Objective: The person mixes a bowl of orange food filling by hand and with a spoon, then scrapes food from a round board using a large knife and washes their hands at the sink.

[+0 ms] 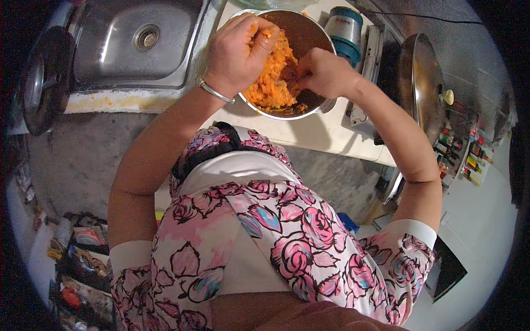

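Observation:
A round metal pot (316,31) with a pale rim stands on the counter before me. Soft orange mash (271,89) is heaped along its left side, with smears on the inner wall and floor. My left hand (242,51), a silver bangle at the wrist, is curled over the pot's left rim. Orange bits show between its fingers and on the thumb, and the fingers look closed around some mash. My right hand (329,72) reaches over the right rim, fingers bent down beside the heap. Its fingertips are hidden, so I cannot tell whether it holds anything.
A steel sink (124,45) lies left of the pot, with a dark round lid (47,80) at its outer side. Right of the pot are a teal-and-silver container (343,33), a gas stove (368,62) and a large metal pan or lid (426,78). Shelves (463,153) hold small bottles.

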`<state>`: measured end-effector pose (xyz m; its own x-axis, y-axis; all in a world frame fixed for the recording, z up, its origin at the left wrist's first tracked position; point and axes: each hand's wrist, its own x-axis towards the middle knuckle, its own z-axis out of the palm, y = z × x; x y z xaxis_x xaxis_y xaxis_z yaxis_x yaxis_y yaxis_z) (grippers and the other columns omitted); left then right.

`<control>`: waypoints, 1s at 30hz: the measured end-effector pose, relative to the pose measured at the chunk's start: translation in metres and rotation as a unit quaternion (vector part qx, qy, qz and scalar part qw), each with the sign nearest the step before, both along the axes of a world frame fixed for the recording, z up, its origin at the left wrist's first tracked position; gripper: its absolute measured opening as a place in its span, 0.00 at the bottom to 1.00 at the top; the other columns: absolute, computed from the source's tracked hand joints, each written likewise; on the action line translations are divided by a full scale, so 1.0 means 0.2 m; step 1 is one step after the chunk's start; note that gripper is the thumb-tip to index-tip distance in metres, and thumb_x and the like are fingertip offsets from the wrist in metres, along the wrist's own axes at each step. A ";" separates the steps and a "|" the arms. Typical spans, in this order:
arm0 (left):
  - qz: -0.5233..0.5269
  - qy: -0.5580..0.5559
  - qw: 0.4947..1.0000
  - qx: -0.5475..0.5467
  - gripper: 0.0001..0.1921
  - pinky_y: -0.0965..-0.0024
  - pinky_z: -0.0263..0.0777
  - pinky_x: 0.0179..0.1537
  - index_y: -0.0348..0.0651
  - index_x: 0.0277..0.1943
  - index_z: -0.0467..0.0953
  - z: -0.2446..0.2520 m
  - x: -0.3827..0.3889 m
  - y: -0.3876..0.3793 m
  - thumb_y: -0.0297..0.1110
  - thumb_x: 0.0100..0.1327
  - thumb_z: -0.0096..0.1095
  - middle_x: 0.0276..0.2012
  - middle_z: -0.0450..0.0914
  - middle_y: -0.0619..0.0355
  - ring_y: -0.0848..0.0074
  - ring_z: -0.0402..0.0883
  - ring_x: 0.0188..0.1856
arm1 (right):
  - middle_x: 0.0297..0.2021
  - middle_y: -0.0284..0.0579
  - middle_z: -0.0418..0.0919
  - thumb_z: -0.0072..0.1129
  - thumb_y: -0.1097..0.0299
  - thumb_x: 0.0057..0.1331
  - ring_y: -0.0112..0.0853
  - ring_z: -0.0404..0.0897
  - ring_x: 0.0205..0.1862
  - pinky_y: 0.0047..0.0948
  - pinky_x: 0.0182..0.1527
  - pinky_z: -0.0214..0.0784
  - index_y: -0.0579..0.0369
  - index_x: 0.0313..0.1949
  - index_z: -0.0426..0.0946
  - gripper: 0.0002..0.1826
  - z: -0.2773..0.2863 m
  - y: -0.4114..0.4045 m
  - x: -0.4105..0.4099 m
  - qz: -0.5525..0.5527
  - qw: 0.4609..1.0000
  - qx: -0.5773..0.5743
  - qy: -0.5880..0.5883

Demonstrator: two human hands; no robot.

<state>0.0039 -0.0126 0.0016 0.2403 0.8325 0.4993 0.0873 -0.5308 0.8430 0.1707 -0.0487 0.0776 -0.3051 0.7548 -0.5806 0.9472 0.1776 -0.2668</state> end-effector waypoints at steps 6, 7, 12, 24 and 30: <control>-0.006 -0.032 0.999 -0.013 0.08 0.66 0.68 0.30 0.38 0.30 0.72 -0.02 0.01 0.00 0.34 0.56 0.57 0.26 0.75 0.51 0.60 0.75 0.29 | 0.14 0.39 0.70 0.59 0.65 0.52 0.24 0.68 0.19 0.25 0.23 0.60 0.62 0.21 0.75 0.12 0.00 0.04 0.17 -0.154 0.969 -0.172 0.085; -0.007 -0.032 0.999 -0.013 0.08 0.66 0.68 0.30 0.38 0.30 0.72 -0.02 0.01 0.00 0.34 0.56 0.57 0.26 0.75 0.51 0.60 0.75 0.29 | 0.14 0.36 0.68 0.57 0.67 0.52 0.22 0.66 0.18 0.23 0.22 0.58 0.62 0.21 0.74 0.10 0.01 0.03 0.19 -0.157 0.971 -0.148 0.106; -0.008 -0.022 1.000 -0.003 0.08 0.66 0.68 0.30 0.38 0.31 0.73 -0.03 0.00 0.01 0.34 0.57 0.56 0.26 0.75 0.52 0.60 0.75 0.29 | 0.14 0.33 0.68 0.56 0.68 0.53 0.20 0.65 0.19 0.23 0.22 0.57 0.62 0.22 0.73 0.09 0.10 0.05 0.23 -0.239 0.947 -0.176 0.125; 0.002 -0.009 1.000 0.011 0.08 0.66 0.68 0.29 0.38 0.30 0.73 -0.02 0.01 0.01 0.35 0.57 0.57 0.25 0.75 0.52 0.61 0.75 0.28 | 0.22 0.42 0.76 0.51 0.67 0.51 0.33 0.78 0.25 0.32 0.27 0.67 0.50 0.23 0.74 0.04 -0.01 -0.10 0.06 0.157 0.891 0.293 -0.308; 0.018 0.002 1.000 0.015 0.09 0.66 0.67 0.29 0.38 0.30 0.72 -0.03 0.03 0.00 0.36 0.57 0.57 0.25 0.74 0.52 0.61 0.75 0.28 | 0.23 0.50 0.77 0.50 0.68 0.50 0.39 0.79 0.28 0.36 0.33 0.71 0.56 0.24 0.76 0.07 -0.06 -0.12 -0.07 0.072 0.970 0.077 -0.218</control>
<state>0.0095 -0.0126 -0.0039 0.2135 0.8248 0.5236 0.1106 -0.5529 0.8258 0.1574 -0.0719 0.0649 -0.1650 0.8102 -0.5624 0.9265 0.3229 0.1934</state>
